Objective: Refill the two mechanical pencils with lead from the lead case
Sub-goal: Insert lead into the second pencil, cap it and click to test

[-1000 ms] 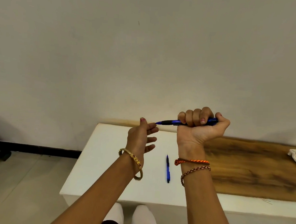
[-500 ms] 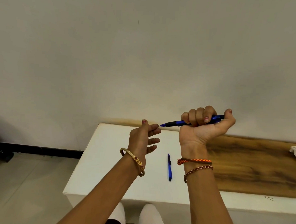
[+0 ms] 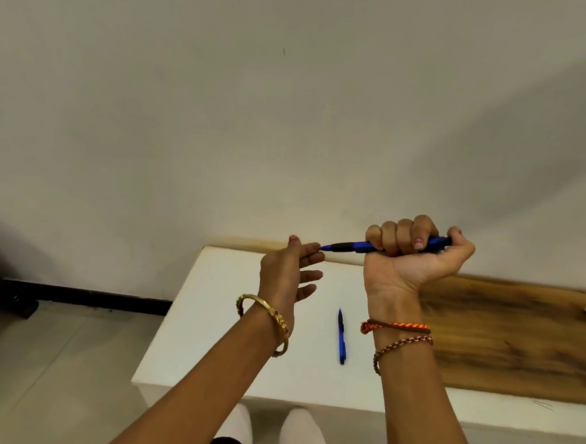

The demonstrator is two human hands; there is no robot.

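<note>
Our right hand (image 3: 416, 260) fists the pencil (image 3: 351, 247); left hand (image 3: 286, 273), fingers loose, meets its tip, probably seating lead. Next: gentle push.

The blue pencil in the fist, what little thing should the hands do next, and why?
Probably press the thumb down on the pencil's end. The right hand grips the blue mechanical pencil with the thumb at its back end, and the left hand's fingertips wait at the tip, seemingly to check for lead. The second pencil lies on the white table.
</note>
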